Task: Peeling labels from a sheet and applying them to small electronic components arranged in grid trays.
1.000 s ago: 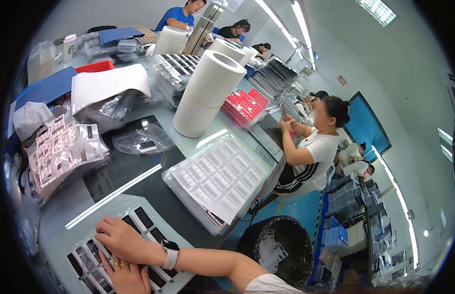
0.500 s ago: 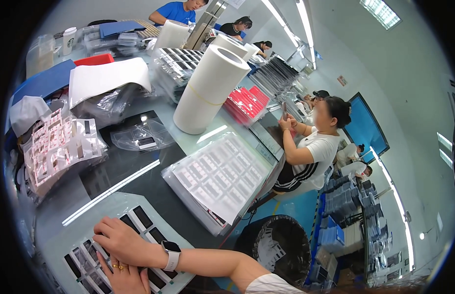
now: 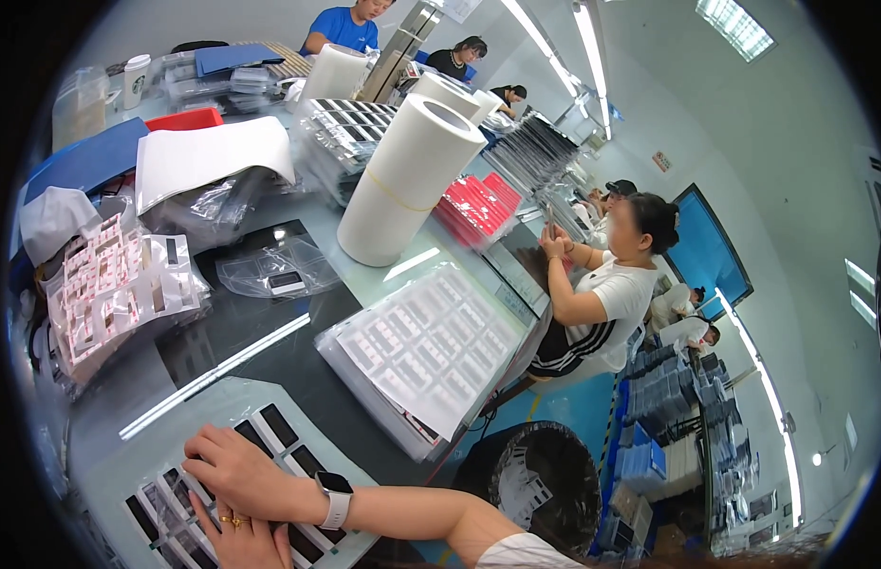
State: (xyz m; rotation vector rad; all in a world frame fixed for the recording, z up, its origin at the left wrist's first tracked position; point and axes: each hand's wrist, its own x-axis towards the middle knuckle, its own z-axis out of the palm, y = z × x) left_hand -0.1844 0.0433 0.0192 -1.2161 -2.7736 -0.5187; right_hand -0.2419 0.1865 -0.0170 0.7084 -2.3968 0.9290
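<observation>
A clear film sheet (image 3: pixel 222 394) lies at the near left with rows of black-and-white rectangular pieces (image 3: pixel 278 426) on it. Over its middle, my right hand (image 3: pixel 233 471) bends its fingers down to the pieces; they are closed, and whatever is between the fingertips is hidden. A watch with a pale strap (image 3: pixel 335 500) circles that wrist. Partly under the right hand, my left hand (image 3: pixel 246 544), wearing a gold-coloured ring, rests on the sheet with fingers stretched and thumb apart. Pieces beneath both hands are covered.
Right of the sheet sits a stack of printed label sheets (image 3: pixel 431 346). Behind it stands a white film roll (image 3: pixel 407 185). Peeled red-and-white backing (image 3: pixel 127 284) is heaped at left. A lined black bin (image 3: pixel 545 488) is beyond the table edge; a co-worker (image 3: pixel 592 275) sits at right.
</observation>
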